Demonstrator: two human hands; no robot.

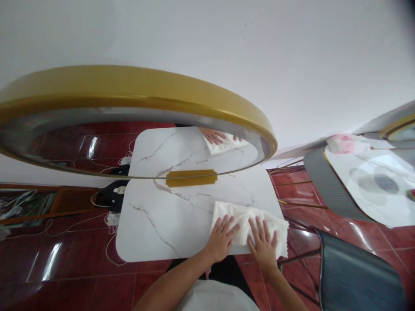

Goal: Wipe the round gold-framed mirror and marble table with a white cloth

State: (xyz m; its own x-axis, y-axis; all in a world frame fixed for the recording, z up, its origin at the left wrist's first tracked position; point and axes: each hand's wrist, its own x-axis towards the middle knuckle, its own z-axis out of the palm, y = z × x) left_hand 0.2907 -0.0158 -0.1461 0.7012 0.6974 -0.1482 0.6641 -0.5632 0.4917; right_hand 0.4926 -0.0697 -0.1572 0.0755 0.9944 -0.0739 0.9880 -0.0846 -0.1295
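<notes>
A white cloth (251, 211) lies spread over the right front part of a white marble-patterned table (184, 224), with its right end hanging past the table's edge. My left hand (222, 239) rests flat on the cloth's left part, fingers stretched out. On the right part of the same cloth, my right hand (264, 246) presses down with its fingers spread. Behind the cloth stands a round gold-framed mirror (145, 82) on a gold base (191, 178). Both the cloth and a hand show in its reflection.
At right is a second white table (359, 172) bearing a pink and white packet (345, 143). A dark chair (356, 272) stands near my right arm. Cables (108, 248) trail over the red tiled floor (74, 259) at left, beside a black object (112, 196).
</notes>
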